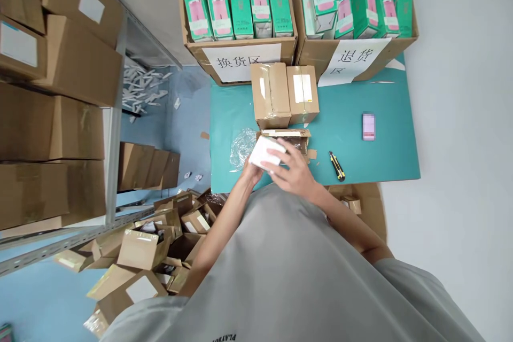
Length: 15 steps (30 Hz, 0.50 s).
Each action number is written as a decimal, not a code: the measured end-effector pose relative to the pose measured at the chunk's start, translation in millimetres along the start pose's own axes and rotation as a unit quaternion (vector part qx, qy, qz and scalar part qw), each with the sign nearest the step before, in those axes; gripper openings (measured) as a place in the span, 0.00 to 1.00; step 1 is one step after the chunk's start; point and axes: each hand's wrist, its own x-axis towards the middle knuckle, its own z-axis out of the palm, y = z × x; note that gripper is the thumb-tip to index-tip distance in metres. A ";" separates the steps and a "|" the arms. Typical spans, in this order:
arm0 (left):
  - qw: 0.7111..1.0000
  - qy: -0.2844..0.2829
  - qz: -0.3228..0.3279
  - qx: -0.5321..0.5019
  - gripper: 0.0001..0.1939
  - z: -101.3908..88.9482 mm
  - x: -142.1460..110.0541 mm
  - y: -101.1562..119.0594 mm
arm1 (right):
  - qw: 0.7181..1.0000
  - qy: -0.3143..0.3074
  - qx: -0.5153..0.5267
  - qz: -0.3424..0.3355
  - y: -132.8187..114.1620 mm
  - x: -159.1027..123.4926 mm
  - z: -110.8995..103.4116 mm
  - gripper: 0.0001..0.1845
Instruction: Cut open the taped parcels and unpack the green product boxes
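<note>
A small box with a white face (263,153) is held up near the table's front edge. My left hand (252,172) grips it from below and the left; most of those fingers are hidden behind it. My right hand (295,172) lies over its right side with fingers bent against the white face. Just beyond the hands is an opened cardboard carton (301,142), partly covered by the right hand. Crumpled clear plastic wrap (242,147) lies to the left of the held box.
Two closed cartons (271,94) stand mid-table. Behind them, two large cardboard boxes (240,48) (356,59) hold several green boxes. A utility knife (337,166) and a phone (368,126) lie right on the teal table (393,155). Discarded cartons (138,248) and a loaded shelf (110,171) are left.
</note>
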 end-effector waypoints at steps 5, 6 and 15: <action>0.995 0.034 -0.081 -0.045 0.20 -5.1 -25.0 -11.1 | 0.973 0.102 0.098 0.181 62.0 44.7 -17.8 0.23; 0.996 0.036 -0.073 -0.047 0.23 -6.6 -28.5 -9.3 | 0.961 0.119 0.125 0.214 75.6 49.8 -19.2 0.25; 0.966 0.001 0.220 0.133 0.34 -6.3 -25.5 58.3 | 0.840 0.081 0.310 0.438 114.0 30.3 4.4 0.42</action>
